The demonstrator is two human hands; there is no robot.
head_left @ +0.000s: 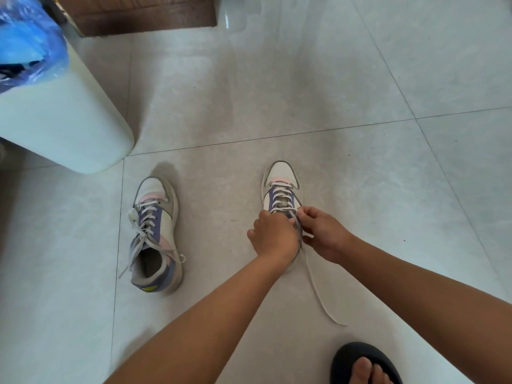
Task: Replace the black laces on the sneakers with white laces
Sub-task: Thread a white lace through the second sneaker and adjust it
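Two white, purple and pink sneakers stand on the tiled floor, toes pointing away from me. The left sneaker (156, 234) carries white laces, their loose ends hanging over its sides. The right sneaker (281, 189) is also laced in white over its front half. My left hand (273, 236) covers its tongue and opening, fingers curled on the lace there. My right hand (322, 234) pinches the white lace (318, 289) near the upper eyelets. One free lace end trails back along the floor towards me. No black lace is in view.
A pale bin (63, 117) with a blue plastic liner (27, 42) stands at the left. Brown wooden furniture (144, 15) sits at the top. My foot in a black slipper (363, 364) rests at the bottom right. Pale floor tiles (360, 79) stretch ahead.
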